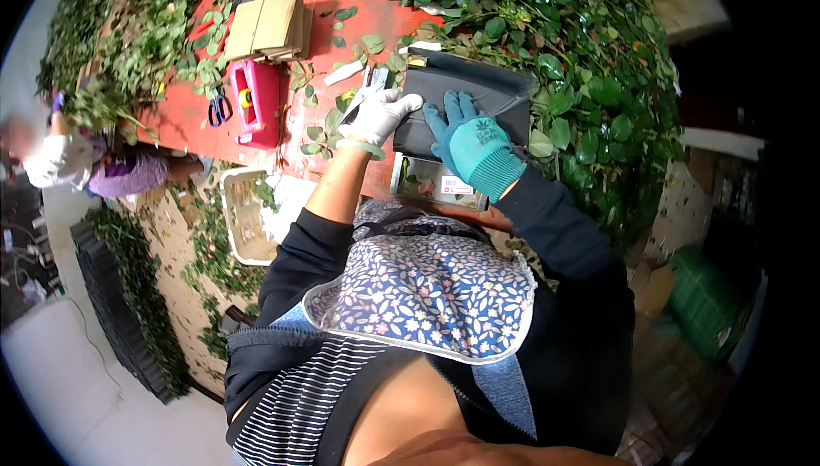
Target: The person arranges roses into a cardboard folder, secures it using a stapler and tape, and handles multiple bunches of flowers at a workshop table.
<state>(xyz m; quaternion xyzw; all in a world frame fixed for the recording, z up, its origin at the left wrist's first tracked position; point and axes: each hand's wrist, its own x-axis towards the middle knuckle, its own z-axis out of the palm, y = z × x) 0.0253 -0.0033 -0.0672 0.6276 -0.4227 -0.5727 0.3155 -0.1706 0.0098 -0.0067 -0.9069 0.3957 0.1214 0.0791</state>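
My left hand (380, 116), in a white glove, is at the left edge of a dark grey wrapping sheet (442, 85), its thumb reaching over that edge. Its curled fingers partly cover a metal tool (371, 81) that looks like a stapler; whether they grip anything is hidden. My right hand (471, 139) wears a teal knit glove with printing and rests palm down on the sheet, fingers apart. Clear film (509, 106) lies wrinkled by its fingertips. Below the sheet is a shallow tray (410, 194) holding a pink bloom (426, 186) and a label.
Leafy rose stems (576, 81) are heaped on the right of the red table (192, 110). Left of my hands are a pink tape dispenser (259, 97), scissors (219, 110) and folded cardboard (266, 25). A white basket (234, 242) stands below; another person (70, 158) works far left.
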